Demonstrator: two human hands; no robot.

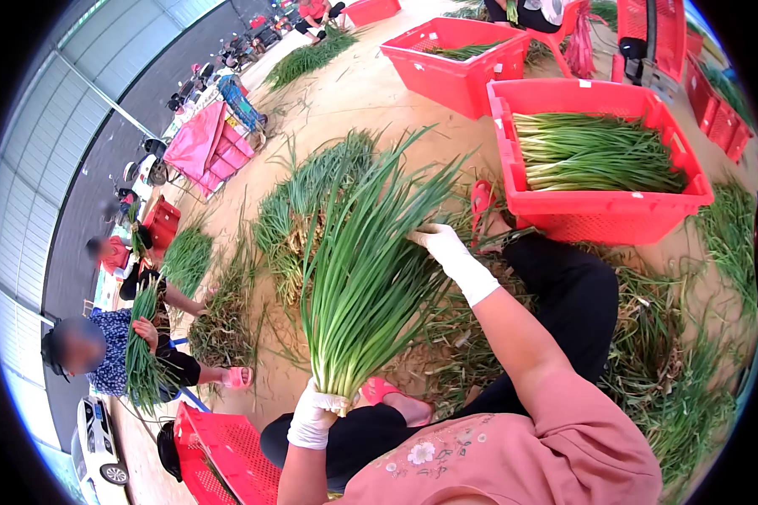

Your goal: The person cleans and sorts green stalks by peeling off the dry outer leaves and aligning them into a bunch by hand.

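A large bunch of green onions [358, 311] stands upright in front of me, its leaves fanning up and away. My left hand [313, 415], in a white glove, is closed around the pale stem ends at the bottom. My right hand [448, 251], also gloved in white, is at the right side of the leaves, its fingertips closed on leaf ends. Behind the bunch lies a heap of untrimmed green onions [299, 215] with brownish roots.
A red crate [598, 215] of green onions stands at right, with another red crate [434, 88] behind it. Leaf scraps [640, 337] litter the floor around my legs. At left a person [109, 345] holds a bunch; a red crate [227, 450] is at lower left.
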